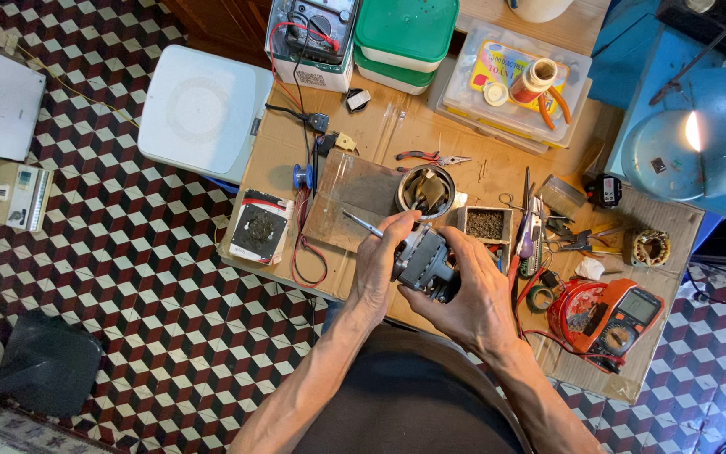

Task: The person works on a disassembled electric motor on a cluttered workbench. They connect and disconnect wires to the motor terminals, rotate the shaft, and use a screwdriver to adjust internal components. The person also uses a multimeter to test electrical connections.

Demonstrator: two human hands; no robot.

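I hold a small grey motor assembly (423,262) in both hands above the near edge of the cardboard-covered table (397,134). My left hand (377,267) grasps the motor's left side and also pinches a screwdriver (363,224), its shaft angled up and to the left. My right hand (474,296) cups the motor from the right and below. A round metal tin (426,190) sits just beyond the motor; an orange multimeter (611,318) lies to the right.

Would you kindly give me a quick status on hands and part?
Left hand holds screwdriver. Both hands grip grey motor; right hand underneath. Nothing blocking.
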